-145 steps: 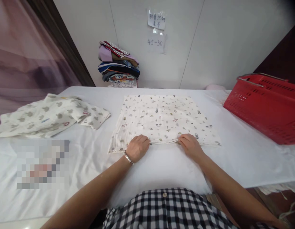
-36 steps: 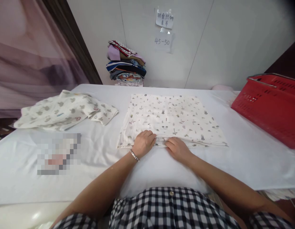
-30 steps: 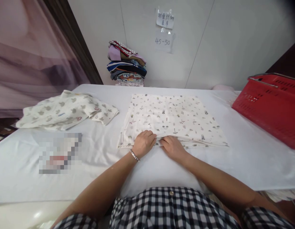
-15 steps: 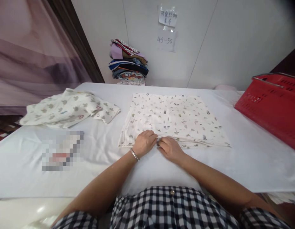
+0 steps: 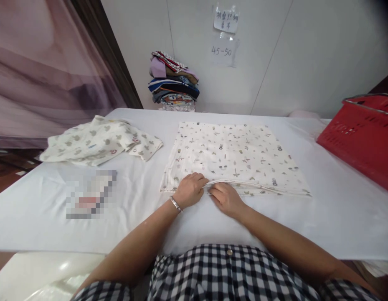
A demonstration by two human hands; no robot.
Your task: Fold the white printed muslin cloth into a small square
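A white cotton cloth with small printed figures lies folded in layers in front of me. My left hand is closed on its near edge, left of the middle, with a bracelet on the wrist. Close beside it, my right hand has curled fingers at the same edge, partly under the top layer. That layer bows up slightly between and right of my hands. The fingertips of both hands are partly hidden by the fabric.
A crumpled cloth with grey prints lies at the left of the white-covered table. Nearer is a pixelated object. Folded fabrics are stacked at the back. A red basket stands at the right.
The camera view has shifted a little, so most things sit further right. My right hand is slightly further from the left one along the cloth's near edge.
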